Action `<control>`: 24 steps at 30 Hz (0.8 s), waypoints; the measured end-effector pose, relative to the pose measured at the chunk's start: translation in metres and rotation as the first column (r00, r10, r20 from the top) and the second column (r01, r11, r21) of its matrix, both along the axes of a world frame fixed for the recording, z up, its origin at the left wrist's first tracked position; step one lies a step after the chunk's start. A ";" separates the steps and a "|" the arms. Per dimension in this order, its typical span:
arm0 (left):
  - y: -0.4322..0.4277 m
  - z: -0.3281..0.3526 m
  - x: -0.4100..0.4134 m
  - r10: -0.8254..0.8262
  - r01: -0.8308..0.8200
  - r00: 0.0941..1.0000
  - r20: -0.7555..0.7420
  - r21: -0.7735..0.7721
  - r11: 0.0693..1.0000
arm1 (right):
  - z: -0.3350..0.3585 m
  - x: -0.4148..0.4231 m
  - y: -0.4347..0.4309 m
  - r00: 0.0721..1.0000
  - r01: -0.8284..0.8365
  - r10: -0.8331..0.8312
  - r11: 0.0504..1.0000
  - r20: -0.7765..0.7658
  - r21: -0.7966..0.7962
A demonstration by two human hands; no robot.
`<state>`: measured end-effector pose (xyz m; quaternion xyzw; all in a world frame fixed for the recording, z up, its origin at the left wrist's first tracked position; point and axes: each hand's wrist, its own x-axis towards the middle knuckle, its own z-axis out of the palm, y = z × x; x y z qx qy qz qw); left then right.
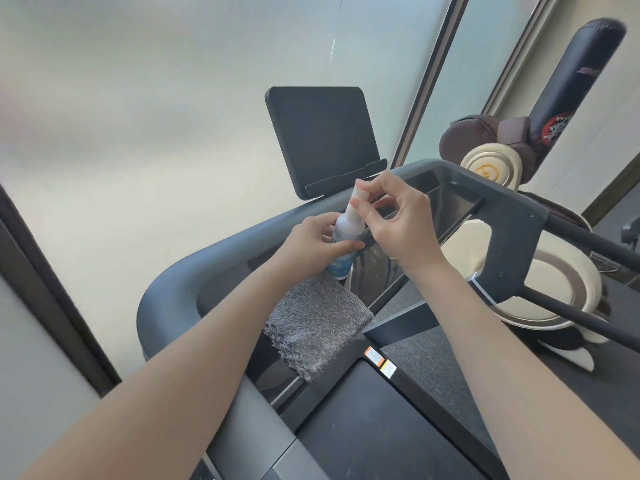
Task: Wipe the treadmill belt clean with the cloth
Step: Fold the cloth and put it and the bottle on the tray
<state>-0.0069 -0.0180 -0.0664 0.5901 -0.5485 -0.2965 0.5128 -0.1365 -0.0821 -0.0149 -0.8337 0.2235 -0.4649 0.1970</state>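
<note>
A small white spray bottle (346, 233) with a blue label stands tilted over the treadmill console. My left hand (311, 242) grips its body. My right hand (394, 220) pinches the bottle's clear cap at the top with thumb and forefinger. A grey fluffy cloth (315, 323) lies draped over the console's near edge, just below the bottle and touching neither hand. The black treadmill belt (374, 431) runs along the bottom of the view, beneath my forearms.
The dark screen (322, 136) rises behind the console. Grey handrails (512, 216) curve around both sides. Frosted glass panels stand ahead and left. On the right are a massage chair (554, 282) and a black punching bag (571, 88).
</note>
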 end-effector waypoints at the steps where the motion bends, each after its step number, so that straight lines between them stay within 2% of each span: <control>1: 0.000 0.000 0.000 0.002 -0.002 1.000 0.001 0.001 1.000 | -0.001 0.000 0.001 1.000 0.001 -0.001 1.000 0.000 0.000; 13: 0.002 0.001 -0.001 0.000 0.000 1.000 -0.023 0.017 1.000 | -0.001 -0.001 0.005 0.999 0.017 -0.017 1.000 -0.037 -0.009; 18: 0.002 0.000 0.001 -0.004 0.004 0.999 -0.037 0.012 1.000 | -0.001 -0.002 0.007 1.000 0.009 -0.009 0.997 -0.009 0.076; 24: 0.001 0.001 0.002 -0.017 0.017 1.000 0.009 0.020 1.000 | 0.000 -0.008 0.009 0.997 0.027 -0.016 0.989 -0.075 0.149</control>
